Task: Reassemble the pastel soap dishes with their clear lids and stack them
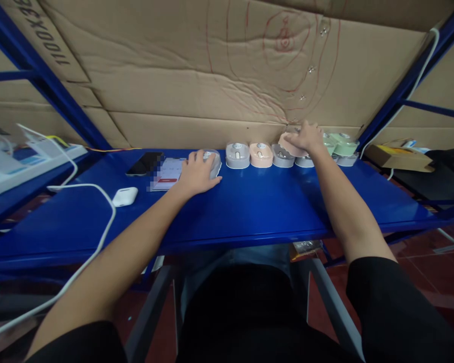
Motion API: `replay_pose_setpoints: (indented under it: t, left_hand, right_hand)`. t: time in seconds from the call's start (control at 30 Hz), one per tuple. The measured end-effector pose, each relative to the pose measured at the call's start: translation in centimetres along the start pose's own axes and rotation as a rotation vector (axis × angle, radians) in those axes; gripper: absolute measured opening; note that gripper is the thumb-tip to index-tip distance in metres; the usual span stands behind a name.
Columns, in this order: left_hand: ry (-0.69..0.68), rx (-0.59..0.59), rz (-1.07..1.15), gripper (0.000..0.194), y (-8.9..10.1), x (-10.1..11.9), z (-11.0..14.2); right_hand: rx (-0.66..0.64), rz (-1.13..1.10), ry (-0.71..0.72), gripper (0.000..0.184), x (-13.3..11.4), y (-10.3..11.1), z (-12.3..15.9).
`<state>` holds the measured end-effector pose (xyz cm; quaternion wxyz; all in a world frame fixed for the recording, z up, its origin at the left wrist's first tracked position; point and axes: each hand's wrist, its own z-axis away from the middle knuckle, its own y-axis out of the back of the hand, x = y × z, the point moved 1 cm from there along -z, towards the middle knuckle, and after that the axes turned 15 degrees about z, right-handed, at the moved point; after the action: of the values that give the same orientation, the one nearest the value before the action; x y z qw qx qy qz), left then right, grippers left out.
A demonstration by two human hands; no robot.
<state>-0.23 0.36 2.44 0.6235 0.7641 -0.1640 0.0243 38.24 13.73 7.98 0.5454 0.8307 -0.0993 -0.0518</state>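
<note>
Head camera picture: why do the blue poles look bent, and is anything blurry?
In the head view, the blue steel upright leans inward, probably from a wide lens; pale glare lies on the blue shelf top; a blocky pixelated patch blurs the paper's edge; the left hand looks fairly sharp.

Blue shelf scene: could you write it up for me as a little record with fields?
Left hand: on a rounded pale grey plastic item
Right hand: holding a tilted rounded peach plastic item
Row nearby: rounded white, peach and pale green plastic items
Surface: blue metal shelf
Also there: black smartphone, white earbud case, white cable
</note>
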Motion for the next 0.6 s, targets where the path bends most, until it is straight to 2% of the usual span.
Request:
replay_pose_setpoints:
  t: [0.27, 0.6]
  left_hand:
    - [0.0, -0.009, 0.0, 0.084, 0.0, 0.0, 0.1]
    - [-0.012, -0.008, 0.017, 0.085, 0.0, -0.2, 0.1]
  right_hand:
    - [0.006, 0.088, -0.017, 0.084, -1.3, -0.5, 0.4]
    - [0.006, 0.08, 0.006, 0.082, -1.1, -1.2, 0.2]
